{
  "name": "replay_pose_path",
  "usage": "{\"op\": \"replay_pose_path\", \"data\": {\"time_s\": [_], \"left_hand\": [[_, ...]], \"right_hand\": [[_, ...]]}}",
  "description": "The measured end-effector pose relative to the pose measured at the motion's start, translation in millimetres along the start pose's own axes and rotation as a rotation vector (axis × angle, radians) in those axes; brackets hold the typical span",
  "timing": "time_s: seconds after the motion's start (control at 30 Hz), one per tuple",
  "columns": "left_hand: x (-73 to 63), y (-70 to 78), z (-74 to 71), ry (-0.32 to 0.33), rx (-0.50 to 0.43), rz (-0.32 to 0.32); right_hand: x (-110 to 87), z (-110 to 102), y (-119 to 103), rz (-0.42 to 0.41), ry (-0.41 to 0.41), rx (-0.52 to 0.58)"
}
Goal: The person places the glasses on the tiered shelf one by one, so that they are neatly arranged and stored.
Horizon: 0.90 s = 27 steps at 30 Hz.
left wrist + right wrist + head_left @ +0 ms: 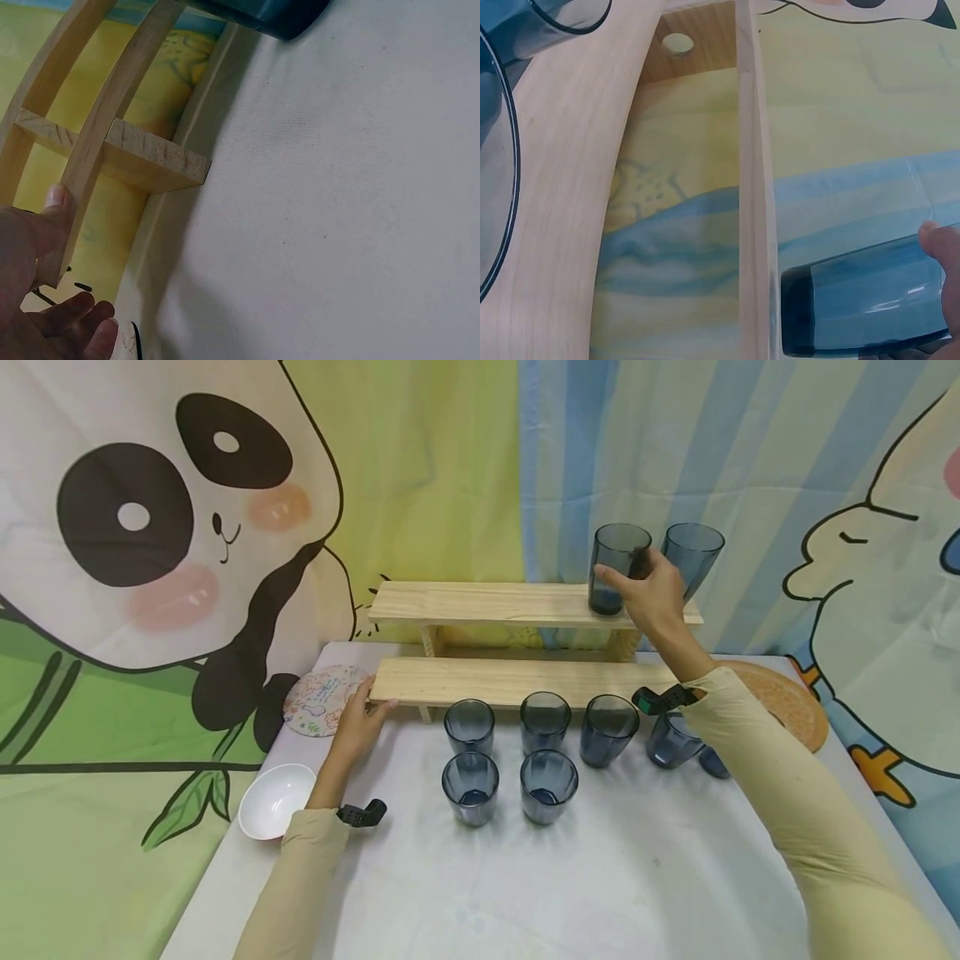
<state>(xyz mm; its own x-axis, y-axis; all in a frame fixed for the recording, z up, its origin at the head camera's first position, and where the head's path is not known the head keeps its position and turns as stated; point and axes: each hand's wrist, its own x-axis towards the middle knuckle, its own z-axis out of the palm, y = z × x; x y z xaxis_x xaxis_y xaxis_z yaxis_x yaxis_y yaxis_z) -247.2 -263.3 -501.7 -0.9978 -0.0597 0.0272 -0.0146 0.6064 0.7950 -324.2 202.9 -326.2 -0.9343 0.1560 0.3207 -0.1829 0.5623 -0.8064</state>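
Note:
My right hand (658, 595) grips a blue-grey clear drinking glass (611, 547) upright at the top tier's right end. In the right wrist view, the thumb lies along that glass (870, 300), whose base meets the board's edge. A second glass (693, 552) stands just right of it, partly behind the hand. My left hand (358, 725) holds the left end of the two-tier wooden shelf (480, 681) by its lower board. The left wrist view shows the thumb on the board (94, 169), with the other fingers loosely bent below.
Several matching glasses (470, 785) stand upright on the white tablecloth (480, 885) before the shelf; my right forearm partly hides those at right. A white bowl (276, 802) and a patterned round mat (326, 700) lie left, an orange round mat (783, 702) right. Printed curtains (427, 468) hang behind.

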Motion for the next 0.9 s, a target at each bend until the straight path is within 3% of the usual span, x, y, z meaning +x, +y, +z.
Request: {"op": "replay_pose_path", "data": {"time_s": [0.5, 0.9], "left_hand": [[1.1, 1.2, -1.6, -0.004, 0.013, -0.009], [1.4, 4.5, -3.8, -0.014, 0.013, -0.004]], "right_hand": [[6.3, -0.3, 1.9, 0.081, -0.049, 0.002], [0.1, -7.2, 0.0, 0.006, -0.08, -0.027]]}}
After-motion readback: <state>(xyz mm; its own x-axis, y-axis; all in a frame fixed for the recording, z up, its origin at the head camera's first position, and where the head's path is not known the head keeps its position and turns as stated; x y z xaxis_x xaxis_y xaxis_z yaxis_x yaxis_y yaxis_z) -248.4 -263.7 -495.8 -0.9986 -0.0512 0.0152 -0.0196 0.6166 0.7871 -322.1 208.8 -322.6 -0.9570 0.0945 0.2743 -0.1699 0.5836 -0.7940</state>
